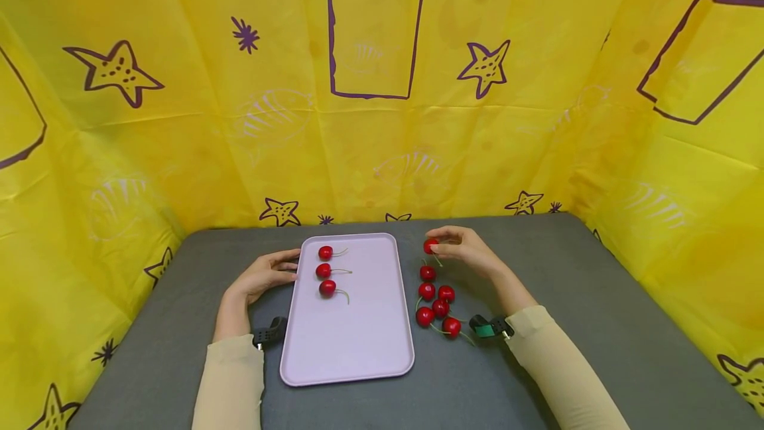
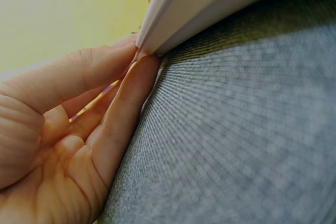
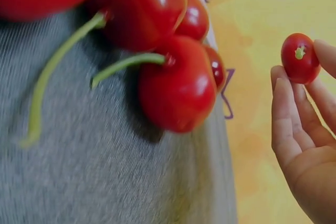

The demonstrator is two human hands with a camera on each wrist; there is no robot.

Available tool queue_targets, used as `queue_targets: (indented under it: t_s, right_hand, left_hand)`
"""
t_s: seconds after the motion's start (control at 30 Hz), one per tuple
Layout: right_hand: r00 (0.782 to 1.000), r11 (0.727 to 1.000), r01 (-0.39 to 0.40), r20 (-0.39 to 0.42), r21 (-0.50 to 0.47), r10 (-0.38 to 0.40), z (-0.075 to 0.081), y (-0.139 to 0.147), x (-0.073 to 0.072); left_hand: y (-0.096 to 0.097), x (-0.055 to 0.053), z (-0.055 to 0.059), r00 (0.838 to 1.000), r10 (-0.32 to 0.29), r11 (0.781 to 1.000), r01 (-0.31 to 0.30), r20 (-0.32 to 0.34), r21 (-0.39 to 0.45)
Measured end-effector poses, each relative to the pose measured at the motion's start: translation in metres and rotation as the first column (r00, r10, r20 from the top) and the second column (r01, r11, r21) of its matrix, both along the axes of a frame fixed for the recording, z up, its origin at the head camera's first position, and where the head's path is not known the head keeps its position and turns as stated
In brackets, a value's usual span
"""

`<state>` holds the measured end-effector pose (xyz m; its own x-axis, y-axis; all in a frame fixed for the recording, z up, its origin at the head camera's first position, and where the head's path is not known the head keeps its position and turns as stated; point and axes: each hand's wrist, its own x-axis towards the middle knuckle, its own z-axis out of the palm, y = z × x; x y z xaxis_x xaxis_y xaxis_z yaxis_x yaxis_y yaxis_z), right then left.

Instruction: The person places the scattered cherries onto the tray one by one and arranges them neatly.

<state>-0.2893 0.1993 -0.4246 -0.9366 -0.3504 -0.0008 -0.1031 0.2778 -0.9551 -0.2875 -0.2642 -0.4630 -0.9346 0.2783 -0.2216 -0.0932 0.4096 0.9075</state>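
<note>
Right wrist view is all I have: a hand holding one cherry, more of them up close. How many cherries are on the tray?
Observer: Three cherries lie on the tray, in its far left part.
Operator: What is the left hand doing?
Observer: The left hand touches the tray's left edge with its fingertips.
Operator: My view cuts off the loose pile. What is the full count?
Observer: Six loose cherries lie on the gray table, to the right of the tray.

Beige sleeves, black left wrist strap, black right strap with green patch
</note>
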Motion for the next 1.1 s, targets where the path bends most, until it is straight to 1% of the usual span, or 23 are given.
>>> queue_targets:
  t_s: [0.17,0.23,0.4,0.6,0.7,0.8,1.1]
  right_hand:
    - [1.0,0.999,-0.009,0.002,-0.05,0.009,0.007,-0.009,0.003]
    - [1.0,0.998,-0.018,-0.004,-0.052,0.018,0.009,-0.013,0.004]
    - [1.0,0.999,-0.013,0.001,-0.046,0.013,0.014,-0.024,0.006]
    - [0.999,0.998,-0.037,-0.012,-0.048,0.037,0.016,-0.035,0.008]
    - [0.998,0.998,-0.053,-0.022,-0.044,0.052,0.016,-0.042,0.01]
    - [0.997,0.997,-0.069,-0.026,-0.043,0.067,0.015,-0.048,0.01]
    - [0.995,0.991,-0.102,-0.03,-0.09,0.1,0.018,-0.068,0.015]
  left_hand:
    - [-0.001,-0.001,-0.001,1.0,-0.006,1.0,0.006,-0.008,-0.004]
    - [-0.001,-0.001,-0.001,1.0,-0.003,1.0,0.003,-0.003,-0.005]
    - [-0.001,-0.001,-0.002,1.0,0.002,1.0,-0.002,0.001,-0.008]
    - [0.0,0.0,-0.002,1.0,0.004,1.0,-0.004,0.005,-0.012]
    - [0.001,0.001,0.0,1.0,-0.016,1.0,0.016,-0.005,-0.012]
    - [0.0,0.001,0.001,1.0,-0.01,1.0,0.01,-0.006,-0.006]
    - [0.001,0.001,0.002,1.0,-0.018,1.0,0.018,-0.01,0.001]
